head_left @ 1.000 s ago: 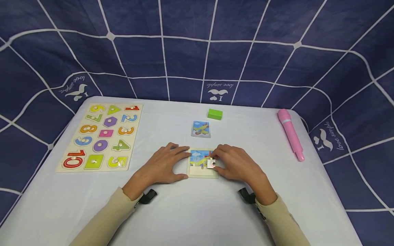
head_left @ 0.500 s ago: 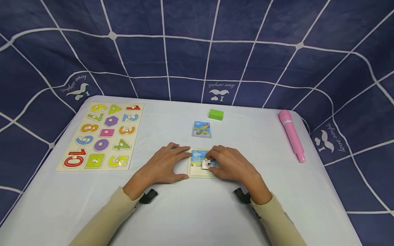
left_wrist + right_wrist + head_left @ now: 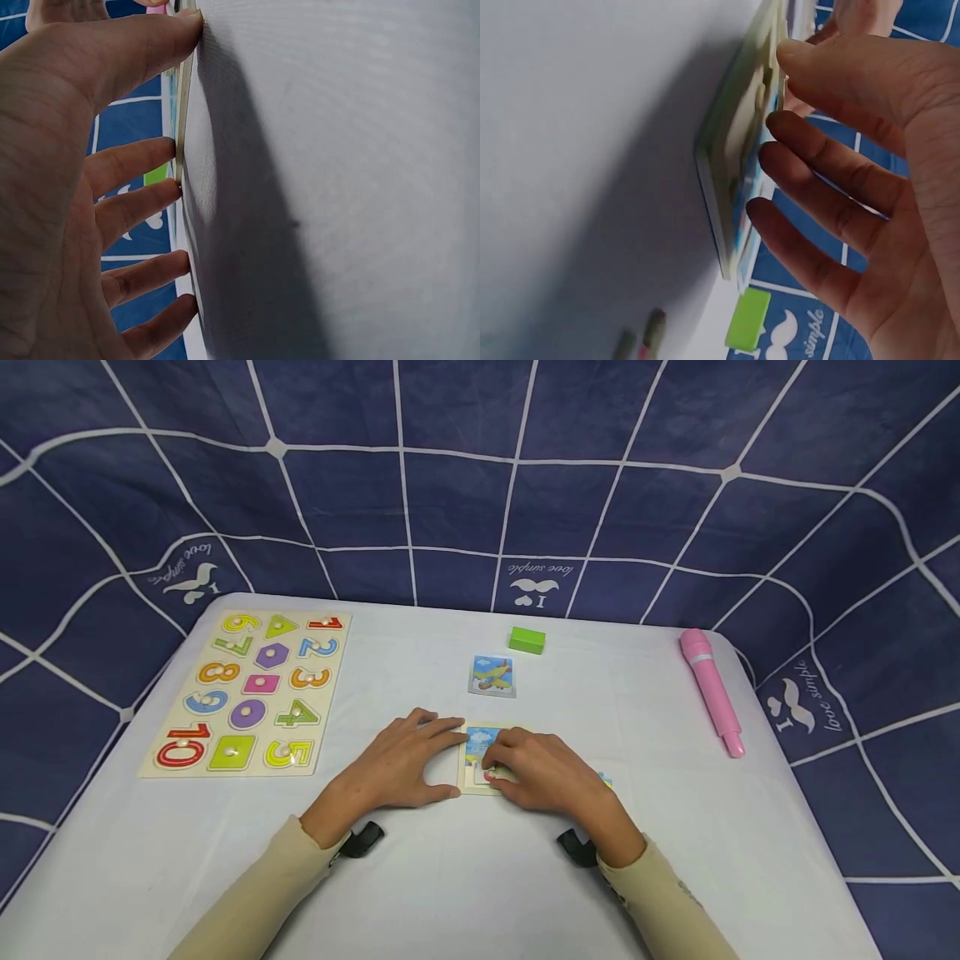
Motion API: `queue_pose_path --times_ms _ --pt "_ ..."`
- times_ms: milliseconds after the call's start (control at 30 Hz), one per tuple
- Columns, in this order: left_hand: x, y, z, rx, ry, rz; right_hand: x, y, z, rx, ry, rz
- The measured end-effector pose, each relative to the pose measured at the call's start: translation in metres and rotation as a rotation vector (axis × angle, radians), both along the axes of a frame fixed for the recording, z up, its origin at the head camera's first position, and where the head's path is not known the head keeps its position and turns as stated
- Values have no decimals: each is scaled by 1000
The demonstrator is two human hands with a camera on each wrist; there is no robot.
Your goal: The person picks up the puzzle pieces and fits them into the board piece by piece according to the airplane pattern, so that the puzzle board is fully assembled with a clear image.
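Observation:
In the head view, a small jigsaw puzzle board [image 3: 471,791] with a pale wooden rim lies mid-table, partly covered by my right hand. Blue sky and a yellow patch show on its fitted part. My right hand [image 3: 542,771] pinches a puzzle piece [image 3: 489,773] between thumb and fingers over the board's lower left area. My left hand [image 3: 401,762] is spread at the left side, thumb and fingertips at the rim. The left wrist view shows those fingertips against the board's edge [image 3: 181,112]. In the right wrist view the board's near corner [image 3: 711,176] stands out, its pieces seen edge-on.
Behind the board lie an airplane picture card [image 3: 492,677] and a green block [image 3: 527,640]. A number-and-shape peg board [image 3: 258,760] is at left, a pink microphone-shaped toy [image 3: 712,693] at right. Another puzzle piece [image 3: 606,779] peeks out beside my right wrist.
My right hand has carried the pinched piece leftward and toward me, from the board's right side to its lower left. A loose piece now shows beside the right wrist. My left hand stays put.

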State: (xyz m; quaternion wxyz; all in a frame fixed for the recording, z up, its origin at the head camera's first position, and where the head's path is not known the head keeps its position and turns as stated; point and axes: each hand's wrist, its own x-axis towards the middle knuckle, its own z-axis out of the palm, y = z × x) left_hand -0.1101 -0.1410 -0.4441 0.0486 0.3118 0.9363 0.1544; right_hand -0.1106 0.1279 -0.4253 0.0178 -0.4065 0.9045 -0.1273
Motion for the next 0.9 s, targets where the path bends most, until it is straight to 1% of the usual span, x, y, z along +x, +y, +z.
queue_pose_path --times_ms 267,433,700,900 --pt "0 -1 0 5 4 -5 2 -5 -4 -19 34 45" --pt "0 -1 -2 9 19 -10 3 -7 -5 -25 46 53" --pt "-1 -1 -1 13 17 -13 4 -9 -7 -18 85 58" --pt "-1 -1 -2 9 22 -16 4 -10 -8 -14 88 62"
